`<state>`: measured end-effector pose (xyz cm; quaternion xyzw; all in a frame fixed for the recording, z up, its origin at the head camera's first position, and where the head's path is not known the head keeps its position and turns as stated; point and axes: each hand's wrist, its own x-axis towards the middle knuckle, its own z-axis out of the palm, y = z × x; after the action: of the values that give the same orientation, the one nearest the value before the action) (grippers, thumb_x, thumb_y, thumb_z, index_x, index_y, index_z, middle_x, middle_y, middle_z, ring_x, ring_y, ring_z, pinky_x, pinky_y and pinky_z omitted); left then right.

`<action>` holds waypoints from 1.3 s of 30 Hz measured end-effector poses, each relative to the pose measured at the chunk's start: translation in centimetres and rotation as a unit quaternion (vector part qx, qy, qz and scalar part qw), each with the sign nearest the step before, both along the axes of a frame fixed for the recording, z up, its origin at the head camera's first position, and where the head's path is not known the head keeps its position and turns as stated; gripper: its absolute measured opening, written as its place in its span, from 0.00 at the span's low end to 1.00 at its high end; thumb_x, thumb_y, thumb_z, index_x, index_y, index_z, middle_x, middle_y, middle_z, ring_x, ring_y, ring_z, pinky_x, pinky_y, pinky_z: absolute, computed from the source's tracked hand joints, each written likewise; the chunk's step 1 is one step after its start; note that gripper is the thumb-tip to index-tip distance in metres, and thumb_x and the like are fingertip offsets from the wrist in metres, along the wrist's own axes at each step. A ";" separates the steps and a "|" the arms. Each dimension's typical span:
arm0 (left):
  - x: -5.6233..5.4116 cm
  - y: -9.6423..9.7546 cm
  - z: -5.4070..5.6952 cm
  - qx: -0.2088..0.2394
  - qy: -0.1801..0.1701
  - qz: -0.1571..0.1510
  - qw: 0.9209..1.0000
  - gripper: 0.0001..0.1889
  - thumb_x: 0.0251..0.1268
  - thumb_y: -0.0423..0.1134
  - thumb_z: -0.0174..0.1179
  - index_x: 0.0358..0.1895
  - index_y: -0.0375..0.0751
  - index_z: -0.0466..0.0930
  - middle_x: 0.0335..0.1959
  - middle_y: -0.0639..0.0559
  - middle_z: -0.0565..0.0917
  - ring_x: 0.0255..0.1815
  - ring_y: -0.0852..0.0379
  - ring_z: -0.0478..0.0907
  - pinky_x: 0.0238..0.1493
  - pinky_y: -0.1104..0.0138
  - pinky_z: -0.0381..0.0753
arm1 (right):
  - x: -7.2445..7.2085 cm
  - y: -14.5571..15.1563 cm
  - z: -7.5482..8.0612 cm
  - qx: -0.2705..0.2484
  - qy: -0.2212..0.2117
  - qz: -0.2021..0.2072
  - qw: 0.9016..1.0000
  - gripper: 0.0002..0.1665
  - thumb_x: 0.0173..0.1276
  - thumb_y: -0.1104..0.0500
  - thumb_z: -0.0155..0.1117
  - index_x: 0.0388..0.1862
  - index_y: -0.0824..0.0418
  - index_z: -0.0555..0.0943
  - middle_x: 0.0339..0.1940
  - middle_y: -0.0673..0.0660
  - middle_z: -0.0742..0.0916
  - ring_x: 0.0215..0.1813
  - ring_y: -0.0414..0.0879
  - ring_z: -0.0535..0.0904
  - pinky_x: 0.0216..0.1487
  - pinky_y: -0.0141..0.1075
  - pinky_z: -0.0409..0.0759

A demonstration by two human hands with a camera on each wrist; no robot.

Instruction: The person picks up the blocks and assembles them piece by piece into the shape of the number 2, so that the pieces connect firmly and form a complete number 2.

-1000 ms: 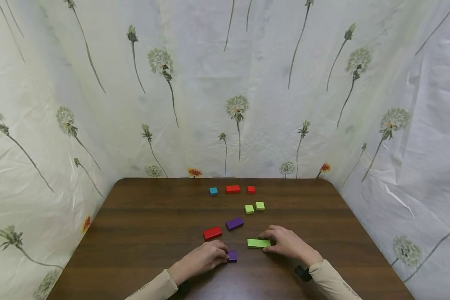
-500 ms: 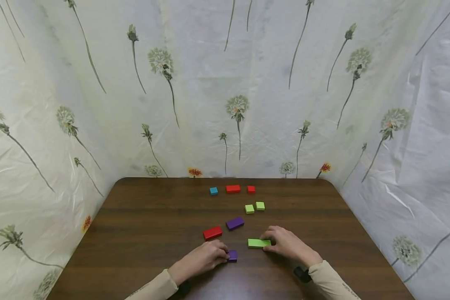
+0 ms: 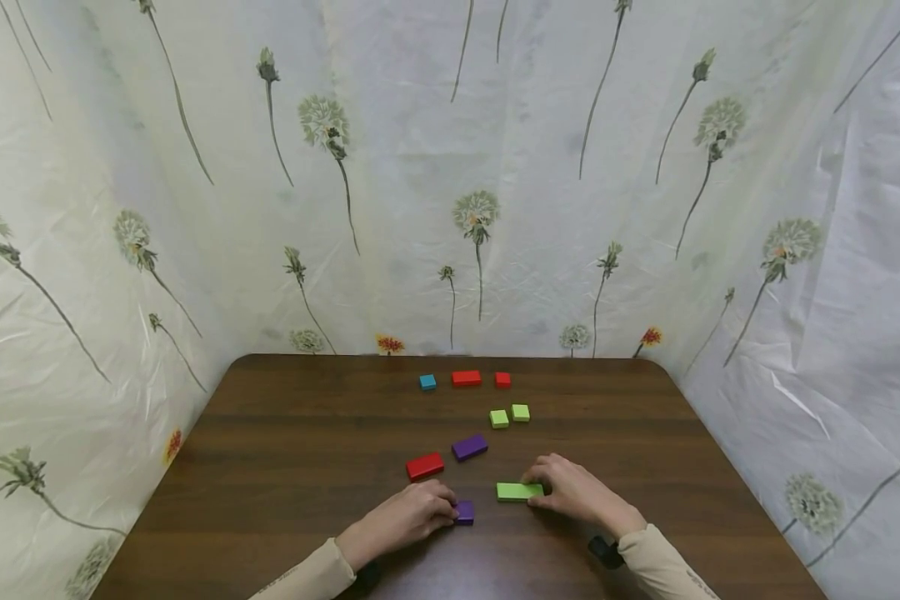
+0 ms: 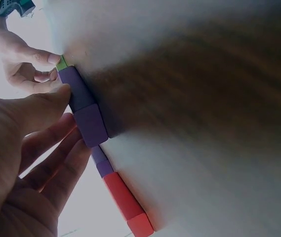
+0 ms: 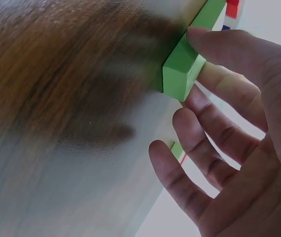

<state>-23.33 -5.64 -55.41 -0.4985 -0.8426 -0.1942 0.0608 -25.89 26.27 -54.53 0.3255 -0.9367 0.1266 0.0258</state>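
My left hand (image 3: 417, 512) pinches a purple block (image 3: 464, 512) between thumb and fingers; part of the block is hidden under the fingers in the head view. In the left wrist view the same purple block (image 4: 83, 103) lies on the table with the thumb on its near side. To the right, my right hand (image 3: 579, 492) grips the right end of a long green block (image 3: 516, 492). The right wrist view has the thumb on one side of this green block (image 5: 182, 69) and fingers on the other. A gap separates the green block from the held purple one.
Beyond the hands lie a red block (image 3: 425, 467) and another purple block (image 3: 469, 447), both slightly turned. Farther back are two small green blocks (image 3: 499, 419), a blue block (image 3: 427, 382), a long red block (image 3: 466, 378) and a small red block (image 3: 502, 380) on the brown table (image 3: 307, 433).
The right hand has drawn the long green block slightly toward the near edge and a little right. My left hand and its purple block have stayed in place.
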 end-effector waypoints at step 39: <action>0.0 -0.1 0.1 0.003 -0.001 -0.005 1.000 0.07 0.64 0.36 0.62 0.40 0.42 0.88 0.44 0.51 0.85 0.45 0.64 0.80 0.46 0.80 0.75 | 1.2 -1.2 0.2 0.011 -0.010 0.024 1.000 0.13 0.55 0.50 0.74 0.39 0.50 0.85 0.38 0.43 0.83 0.42 0.37 0.74 0.40 0.34 0.76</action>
<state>-23.37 -5.71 -55.29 -0.5020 -0.8398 -0.1980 0.0603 -24.65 25.12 -54.35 0.3470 -0.9300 0.1204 0.0098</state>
